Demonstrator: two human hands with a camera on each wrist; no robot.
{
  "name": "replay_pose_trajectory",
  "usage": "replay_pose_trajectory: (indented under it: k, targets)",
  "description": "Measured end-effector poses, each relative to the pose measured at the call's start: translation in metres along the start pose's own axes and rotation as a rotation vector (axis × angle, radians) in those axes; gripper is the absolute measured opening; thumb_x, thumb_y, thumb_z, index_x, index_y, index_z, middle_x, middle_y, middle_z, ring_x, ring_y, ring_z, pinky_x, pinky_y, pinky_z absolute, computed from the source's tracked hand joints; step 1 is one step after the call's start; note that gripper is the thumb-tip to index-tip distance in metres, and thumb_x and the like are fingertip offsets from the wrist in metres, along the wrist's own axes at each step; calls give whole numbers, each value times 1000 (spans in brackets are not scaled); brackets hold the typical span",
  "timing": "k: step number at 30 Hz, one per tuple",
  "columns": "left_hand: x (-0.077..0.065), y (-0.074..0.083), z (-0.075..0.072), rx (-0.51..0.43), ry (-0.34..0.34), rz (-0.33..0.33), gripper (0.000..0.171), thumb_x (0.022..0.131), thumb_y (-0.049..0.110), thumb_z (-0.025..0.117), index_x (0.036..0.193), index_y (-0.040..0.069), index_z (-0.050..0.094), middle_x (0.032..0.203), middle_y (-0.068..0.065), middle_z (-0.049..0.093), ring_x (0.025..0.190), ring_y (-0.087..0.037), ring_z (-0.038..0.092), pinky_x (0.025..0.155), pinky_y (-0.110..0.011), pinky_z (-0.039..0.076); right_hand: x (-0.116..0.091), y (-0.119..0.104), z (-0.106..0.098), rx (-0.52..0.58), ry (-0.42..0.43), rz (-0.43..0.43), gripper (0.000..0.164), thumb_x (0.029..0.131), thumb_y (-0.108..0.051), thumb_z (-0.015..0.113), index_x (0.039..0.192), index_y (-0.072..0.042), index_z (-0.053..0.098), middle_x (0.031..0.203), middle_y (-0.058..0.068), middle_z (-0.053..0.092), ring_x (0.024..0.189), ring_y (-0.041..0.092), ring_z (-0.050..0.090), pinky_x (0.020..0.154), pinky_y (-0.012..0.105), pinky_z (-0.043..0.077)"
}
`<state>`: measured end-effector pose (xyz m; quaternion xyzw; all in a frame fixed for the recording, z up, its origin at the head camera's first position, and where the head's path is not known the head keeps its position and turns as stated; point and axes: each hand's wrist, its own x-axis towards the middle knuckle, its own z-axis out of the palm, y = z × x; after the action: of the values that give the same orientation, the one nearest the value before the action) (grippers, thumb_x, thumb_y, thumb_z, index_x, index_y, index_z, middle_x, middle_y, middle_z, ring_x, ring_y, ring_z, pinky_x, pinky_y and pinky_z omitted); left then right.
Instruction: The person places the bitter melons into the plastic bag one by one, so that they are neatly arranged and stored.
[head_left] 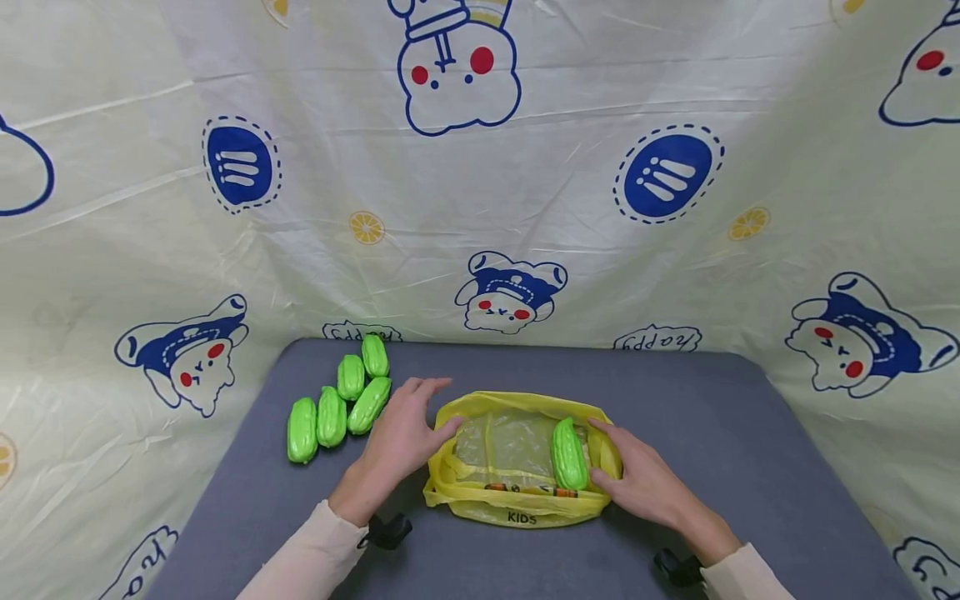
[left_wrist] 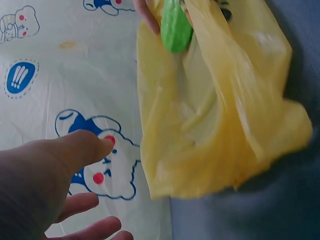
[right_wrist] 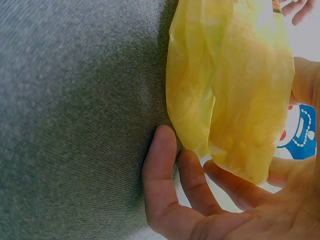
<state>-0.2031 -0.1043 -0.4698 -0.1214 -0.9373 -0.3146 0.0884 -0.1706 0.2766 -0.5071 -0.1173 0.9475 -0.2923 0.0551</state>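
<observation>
A yellow plastic bag [head_left: 517, 510] lettered KIDS lies on the table with its mouth open upward. One glossy green ridged piece, shaped like a bitter melon [head_left: 570, 455], lies at the right of that mouth. At the bag's left rim is my left hand [head_left: 402, 433], fingers spread and holding nothing; its thumb [left_wrist: 87, 150] stands apart from the bag in the left wrist view. My right hand [head_left: 647, 477] is at the right end, index finger and thumb over the rim beside the green piece. The right wrist view shows its loosely bent fingers [right_wrist: 160, 170] against the bag's outside.
Several similar green pieces [head_left: 332, 417] lie in a loose group on the table's left, beyond the left hand. The dark grey table [head_left: 720, 433] meets a pale printed sheet [head_left: 555, 192] at its back edge. Each wrist carries a small black device [head_left: 388, 532].
</observation>
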Motion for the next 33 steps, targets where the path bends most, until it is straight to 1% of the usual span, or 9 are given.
replay_pose_trajectory:
  k: [1,4,8,12,17,21,23,27,33]
  targets:
    - [0,-3,-1,12,4,-7,63,101,33,94,157,14,73,149,-18,73,134,-39,72,109,-59,64,0,0,0,0,1,1,77,107,-25,76,175,-3,48,172,31,57,155,53,61,118,71,56]
    - [-1,-12,-4,29,9,-25,66,99,33,95,158,14,72,151,-18,71,138,-41,70,110,-61,63,-1,1,0,1,2,0,77,107,-25,76,175,-3,48,171,31,58,153,52,62,117,70,56]
    - [-1,-25,-8,62,33,-45,70,96,33,97,159,15,72,153,-18,71,141,-43,68,111,-63,62,-1,1,0,2,3,-1,78,106,-25,76,175,-3,48,170,30,59,152,50,63,116,69,56]
    - [0,-38,-12,84,44,-62,76,95,36,97,162,16,69,154,-20,69,143,-45,66,115,-66,60,-1,1,0,0,4,-3,78,106,-26,76,175,-2,48,170,30,59,152,49,63,116,68,56]
    - [2,-53,-16,103,37,-88,81,95,40,97,166,17,66,159,-22,65,144,-47,64,111,-67,59,0,3,0,-13,15,-12,78,105,-25,77,174,-2,49,169,29,61,149,46,66,114,65,57]
    - [3,-64,-18,128,37,-106,83,95,40,97,167,17,64,161,-24,63,144,-48,62,110,-70,59,1,4,0,-22,34,-20,78,104,-25,77,173,-2,51,168,29,62,150,47,65,117,67,56]
    - [4,-67,-19,141,35,-110,84,95,39,97,168,16,63,161,-24,63,144,-48,62,109,-70,58,1,3,0,-24,36,-21,78,104,-25,77,173,-1,51,168,28,62,152,48,64,117,68,56]
    - [5,-72,-20,175,46,-111,83,94,36,98,167,15,64,159,-25,65,143,-49,63,106,-70,59,0,3,0,-20,27,-16,78,104,-26,77,173,-2,51,168,28,62,150,46,65,115,65,57]
    - [6,-77,-18,197,46,-120,80,94,35,98,164,13,67,158,-26,65,142,-50,64,104,-71,59,0,3,0,-11,14,-8,78,105,-27,77,173,-2,50,167,29,62,149,46,65,116,66,57]
